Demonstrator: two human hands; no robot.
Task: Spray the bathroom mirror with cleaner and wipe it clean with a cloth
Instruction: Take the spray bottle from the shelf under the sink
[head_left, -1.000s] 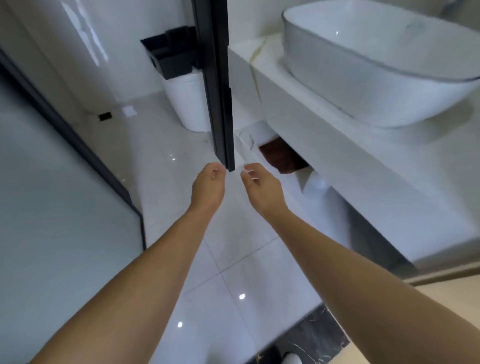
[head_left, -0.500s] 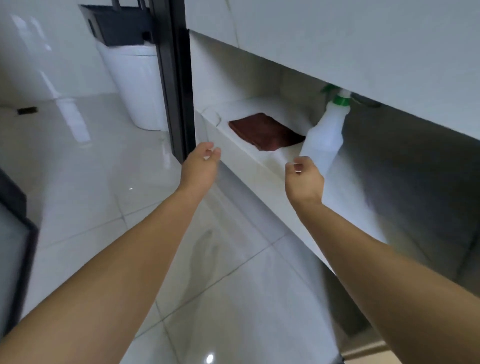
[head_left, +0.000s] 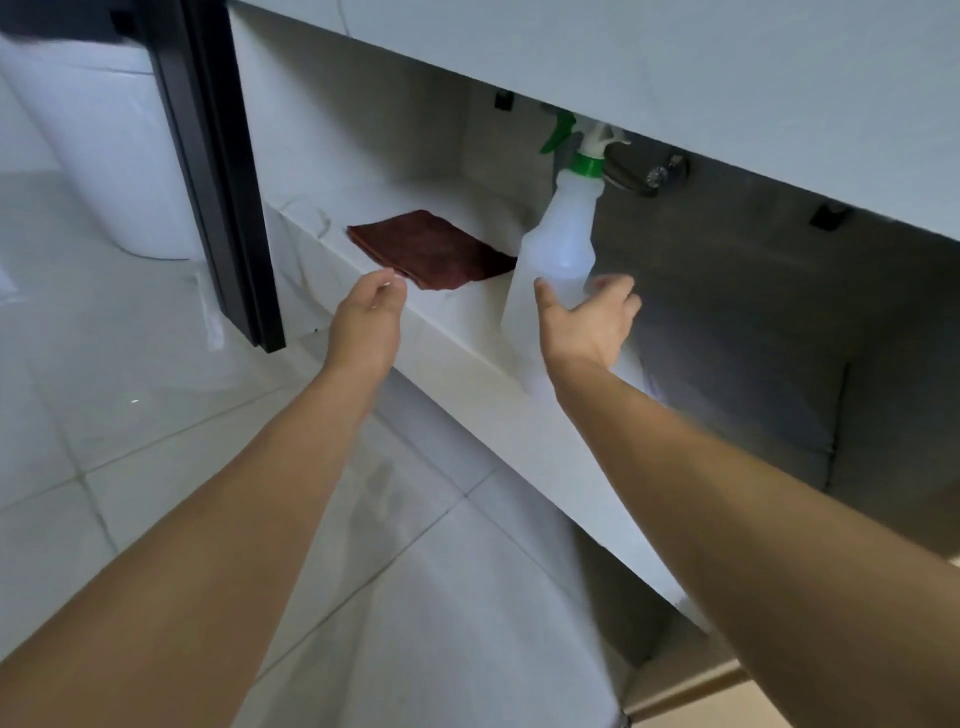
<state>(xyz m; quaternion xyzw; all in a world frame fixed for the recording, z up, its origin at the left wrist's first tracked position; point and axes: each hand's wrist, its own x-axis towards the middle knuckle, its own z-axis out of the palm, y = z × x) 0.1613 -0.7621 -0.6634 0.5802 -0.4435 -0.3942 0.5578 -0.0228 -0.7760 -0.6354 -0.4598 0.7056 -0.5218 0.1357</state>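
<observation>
— Two hands out. R hand (head_left: 587, 325)?
— Fingers spread round spray bottle (head_left: 553, 249) on shelf (head_left: 467, 332), thumb touching; not closed.
— L hand (head_left: 366, 325)?
— Loosely curled, empty, just before the folded cloth (head_left: 434, 249) on same shelf.

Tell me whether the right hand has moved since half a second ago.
Yes. The right hand has moved forward to the spray bottle standing on the shelf, its spread fingers now around the bottle's body.

Hands reach spray bottle (head_left: 558, 249) and cloth (head_left: 431, 249).
</observation>
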